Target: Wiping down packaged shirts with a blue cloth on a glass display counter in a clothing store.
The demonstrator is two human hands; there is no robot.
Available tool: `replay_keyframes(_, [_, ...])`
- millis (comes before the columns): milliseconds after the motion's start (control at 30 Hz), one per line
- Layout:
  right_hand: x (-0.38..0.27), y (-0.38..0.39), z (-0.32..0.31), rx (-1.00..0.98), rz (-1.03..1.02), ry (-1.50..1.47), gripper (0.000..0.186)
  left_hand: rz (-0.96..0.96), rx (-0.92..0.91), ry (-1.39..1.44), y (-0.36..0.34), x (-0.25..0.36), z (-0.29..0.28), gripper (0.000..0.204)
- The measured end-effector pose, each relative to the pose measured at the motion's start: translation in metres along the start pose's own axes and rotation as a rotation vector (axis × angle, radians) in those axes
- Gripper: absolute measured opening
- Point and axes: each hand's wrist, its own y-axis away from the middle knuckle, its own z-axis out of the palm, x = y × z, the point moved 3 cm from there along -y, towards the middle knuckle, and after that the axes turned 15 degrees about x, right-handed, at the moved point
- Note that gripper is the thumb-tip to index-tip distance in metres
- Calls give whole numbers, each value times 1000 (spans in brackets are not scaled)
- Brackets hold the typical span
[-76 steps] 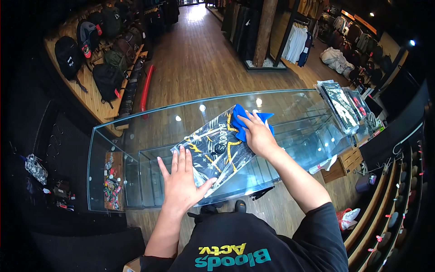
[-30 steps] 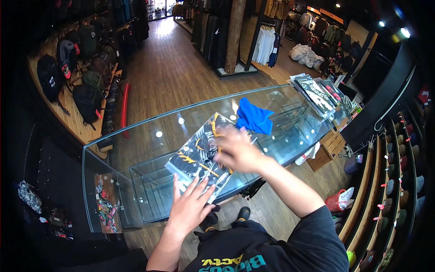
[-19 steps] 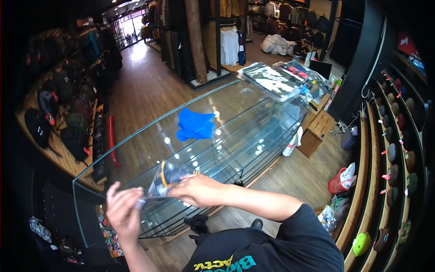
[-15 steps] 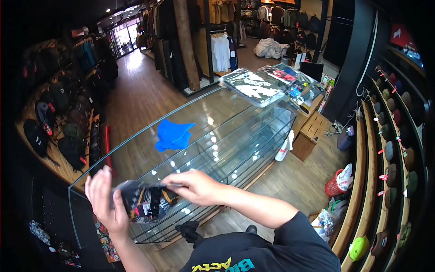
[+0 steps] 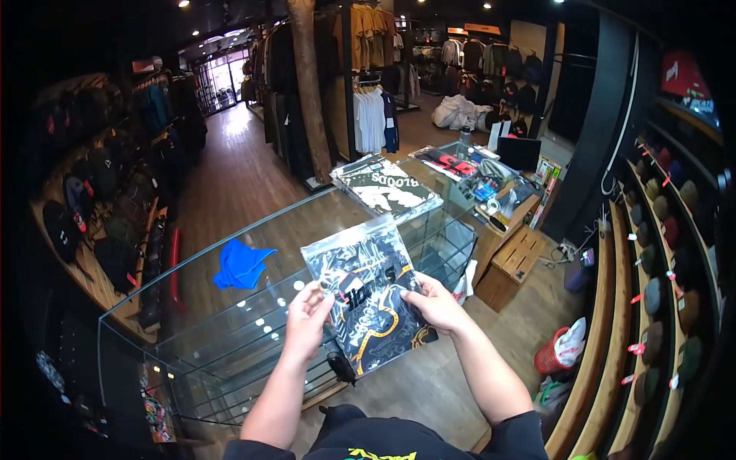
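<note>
Between my hands, above the near side of the glass counter [image 5: 184, 307], is a clear plastic bag holding a folded dark patterned garment [image 5: 372, 295] with white line work and a yellow trim. My left hand [image 5: 307, 314] pinches the bag's left edge, fingers curled behind thumb. On the opposite edge, my right hand [image 5: 433, 303] grips with the thumb over the front; its other fingers are hidden behind. The package is tilted toward me, spread flat. A crumpled blue cloth [image 5: 244, 264] lies on the glass to the left.
Bagged printed garments [image 5: 387, 186] are stacked at the counter's far end, near a dark monitor [image 5: 519, 153]. A wooden box [image 5: 510, 268] stands beyond the counter's right side. Cap shelves [image 5: 644, 307] run along the right, with a red basket [image 5: 550, 359] on the floor before them.
The bagged garment has been turned to face me, flattened out, and moved right and up. My left hand, spread open before, now grips its left edge. The view has shifted.
</note>
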Motion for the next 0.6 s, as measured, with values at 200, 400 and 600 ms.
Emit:
replay_keyframes(200, [6,-80,-50,56,-45,140,41,-27,-52,-24,-98,-19,56,32])
replay_keyframes(400, [-40,-212,-87,344,-301,616,42,30,-53,-40,-212,2,132,35])
replay_keyframes(600, [-110,-337,-73,299,-310,309,43,-35,84,38,-312,3,161,53])
